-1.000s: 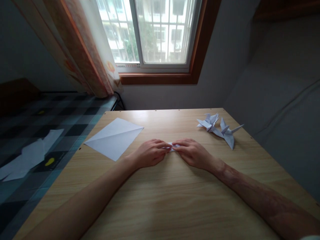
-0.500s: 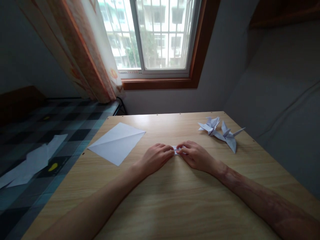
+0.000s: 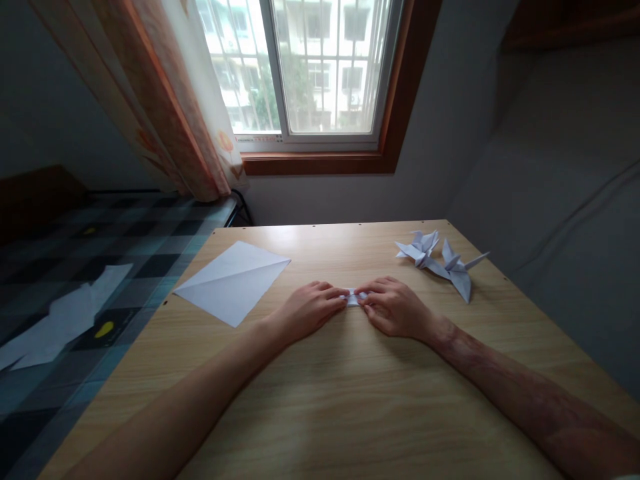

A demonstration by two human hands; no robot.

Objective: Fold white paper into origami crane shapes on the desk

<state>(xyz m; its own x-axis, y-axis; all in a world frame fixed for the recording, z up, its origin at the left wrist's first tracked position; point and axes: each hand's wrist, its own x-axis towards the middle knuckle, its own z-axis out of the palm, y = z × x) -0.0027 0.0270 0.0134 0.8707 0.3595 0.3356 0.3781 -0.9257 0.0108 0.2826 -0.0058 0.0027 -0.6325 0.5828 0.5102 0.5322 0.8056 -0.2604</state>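
Note:
Between my two hands, on the wooden table, lies a small folded piece of white paper [image 3: 353, 299], mostly covered by my fingers. My left hand [image 3: 316, 308] presses on its left end, fingers together. On its right end are the bent fingers and thumb of my right hand [image 3: 393, 305]. Only a narrow strip of the paper shows between the fingertips, so its folded shape cannot be made out. To the left lies a flat white sheet [image 3: 235, 283] with a diagonal crease. Folded paper cranes [image 3: 456, 268] rest at the back right, close together.
The pale wooden table [image 3: 320, 413] ends at a wall below a barred window [image 3: 325, 73]. On the left stands a bed with a checked cover [image 3: 155, 233], where loose white paper [image 3: 70, 320] lies. A patterned curtain [image 3: 180, 107] hangs above the bed.
My right fingers have shifted slightly on the folded paper, and a little more of its middle shows. The whole view has moved slightly; other things lie as before.

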